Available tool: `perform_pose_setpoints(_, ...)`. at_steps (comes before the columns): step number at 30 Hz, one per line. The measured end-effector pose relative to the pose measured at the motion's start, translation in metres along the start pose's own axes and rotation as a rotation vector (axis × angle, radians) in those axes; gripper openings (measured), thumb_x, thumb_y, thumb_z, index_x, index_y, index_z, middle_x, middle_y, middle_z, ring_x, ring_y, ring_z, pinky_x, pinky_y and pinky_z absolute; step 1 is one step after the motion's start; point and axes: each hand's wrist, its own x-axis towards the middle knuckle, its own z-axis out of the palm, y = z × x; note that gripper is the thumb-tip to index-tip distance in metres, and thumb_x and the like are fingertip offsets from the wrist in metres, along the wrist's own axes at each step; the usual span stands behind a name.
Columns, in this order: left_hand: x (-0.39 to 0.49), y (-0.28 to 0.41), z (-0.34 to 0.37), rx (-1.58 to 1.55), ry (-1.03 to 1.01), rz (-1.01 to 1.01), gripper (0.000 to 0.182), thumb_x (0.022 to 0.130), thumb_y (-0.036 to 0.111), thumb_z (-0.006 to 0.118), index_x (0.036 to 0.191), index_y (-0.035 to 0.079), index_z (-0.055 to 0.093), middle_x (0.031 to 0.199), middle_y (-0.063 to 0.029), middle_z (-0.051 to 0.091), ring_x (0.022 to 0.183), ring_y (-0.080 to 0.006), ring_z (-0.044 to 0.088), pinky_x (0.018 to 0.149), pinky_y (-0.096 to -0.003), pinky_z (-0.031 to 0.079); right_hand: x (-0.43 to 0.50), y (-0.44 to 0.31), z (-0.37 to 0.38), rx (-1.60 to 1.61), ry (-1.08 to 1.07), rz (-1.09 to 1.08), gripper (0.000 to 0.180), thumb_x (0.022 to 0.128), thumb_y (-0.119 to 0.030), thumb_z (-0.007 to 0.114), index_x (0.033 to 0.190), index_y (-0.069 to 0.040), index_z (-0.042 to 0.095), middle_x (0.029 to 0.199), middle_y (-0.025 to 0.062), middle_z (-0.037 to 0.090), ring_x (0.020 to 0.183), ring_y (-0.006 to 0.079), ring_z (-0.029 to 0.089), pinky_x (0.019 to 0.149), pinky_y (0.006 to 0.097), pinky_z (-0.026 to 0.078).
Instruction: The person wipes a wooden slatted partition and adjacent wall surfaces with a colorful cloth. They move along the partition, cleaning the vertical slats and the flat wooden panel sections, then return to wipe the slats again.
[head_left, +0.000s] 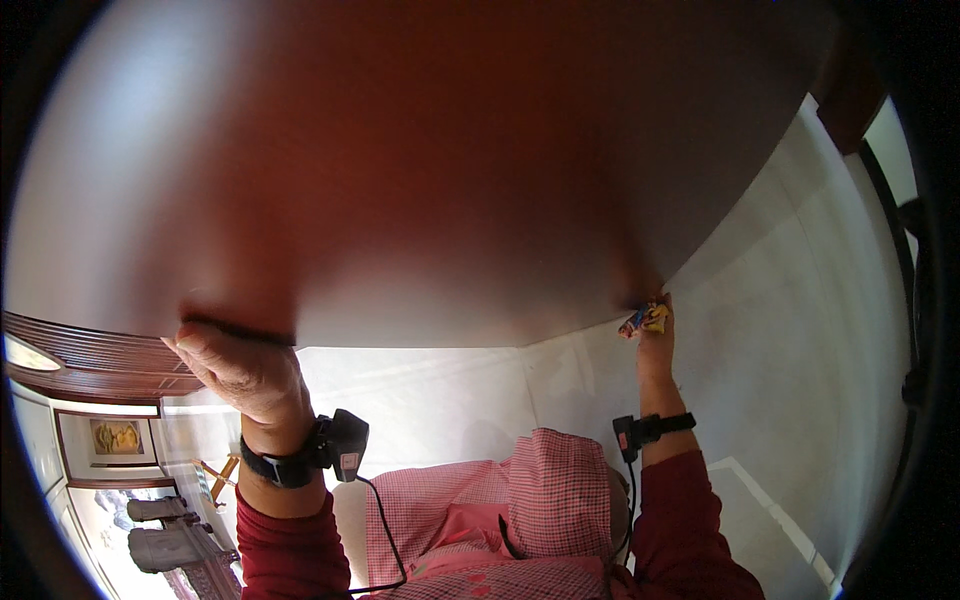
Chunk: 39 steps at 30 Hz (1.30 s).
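Note:
A large, glossy reddish-brown wooden surface, apparently a tabletop (450, 187), fills the upper part of the view. My left hand (240, 367) touches its near edge on the left. Some of that hand's fingers are hidden, so its grip is unclear. At the edge's right part, my right hand (657, 337) holds a small, crumpled multicoloured cloth or wrapper (643, 318) with yellow, blue and red patches. This bundle is against or very close to the wood.
Pale floor (450, 390) lies below the edge. Black wrist devices trail cables over a red checked apron (480, 495). Dark carved furniture (172, 540), a small wooden folding stand (219, 480) and a framed picture (116, 437) appear at lower left.

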Motion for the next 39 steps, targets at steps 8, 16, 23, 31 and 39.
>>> perform_pose_setpoints(8,0.005,0.01,0.009,0.054,0.132,0.168,0.068,0.096,0.061,0.029,0.116,-0.001,0.049,0.108,-0.0115,0.053,0.097,-0.0214,0.051,0.085,-0.036,0.042,0.036,0.03,-0.035,-0.45,-0.114,0.221,0.054,0.093,-0.022,0.056,0.139,-0.016,0.028,0.109,0.0069,0.054,0.077,0.0142,0.051,0.06,0.0291,0.044)
perform_pose_setpoints(16,0.004,0.008,0.008,0.068,-0.016,0.096,0.075,0.092,0.063,0.031,0.138,0.005,0.035,0.135,-0.0162,0.041,0.122,-0.0322,0.043,0.101,-0.0483,0.037,0.036,0.034,-0.042,-0.471,-0.138,-0.065,0.059,0.087,-0.007,0.056,0.138,-0.01,0.027,0.117,0.0087,0.047,0.09,0.0183,0.051,0.069,0.0287,0.046)
perform_pose_setpoints(23,0.002,0.0,0.009,-0.094,0.097,0.071,0.067,0.095,0.057,0.04,0.129,-0.002,0.041,0.126,-0.0146,0.044,0.115,-0.0241,0.045,0.1,-0.0383,0.034,-0.04,-0.027,0.04,-0.548,-0.083,-0.337,0.075,0.087,0.006,0.05,0.149,-0.005,0.011,0.146,0.0146,0.028,0.118,0.0258,0.046,0.093,0.0322,0.046)
perform_pose_setpoints(31,-0.005,-0.029,-0.019,-0.108,0.003,0.075,0.073,0.09,0.052,0.051,0.139,0.003,0.028,0.13,-0.0166,0.044,0.116,-0.0294,0.046,0.099,-0.0434,0.039,-0.117,-0.085,0.135,-0.698,-0.091,-0.676,0.072,0.087,0.003,0.056,0.148,-0.007,0.019,0.152,0.0181,0.023,0.138,0.0319,0.029,0.113,0.039,0.027)
perform_pose_setpoints(39,-0.011,-0.028,-0.012,-0.29,-0.046,0.067,0.074,0.09,0.049,0.059,0.136,-0.001,0.03,0.129,-0.0145,0.046,0.114,-0.0261,0.046,0.1,-0.0394,0.037,-0.134,-0.218,0.218,-0.787,-0.156,-1.511,0.072,0.084,0.003,0.059,0.146,-0.004,0.025,0.147,0.0189,0.032,0.13,0.0337,0.04,0.108,0.0384,0.034)
